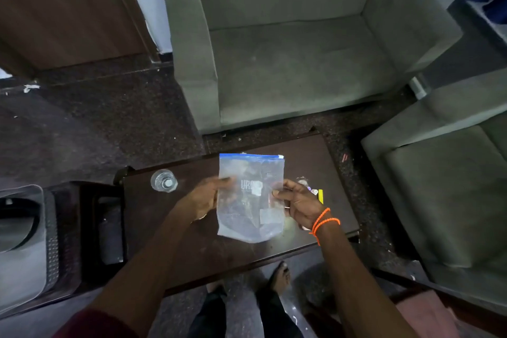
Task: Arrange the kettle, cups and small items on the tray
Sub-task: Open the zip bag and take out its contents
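Over dark wooden table (192, 241) | I see left hand (204, 200), right hand (297, 204) pinching clear blue-zip plastic bag (251, 197) | risk: thin film slips, contents spill.

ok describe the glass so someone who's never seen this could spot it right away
Find the dark wooden table in front of the grey armchair. The glass stands near its far left corner, left of the left hand. It is the only clear round item there.

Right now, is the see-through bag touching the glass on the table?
Apart. The head view shows the plastic bag held up between the left hand and right hand, with bare dark table between it and the glass.
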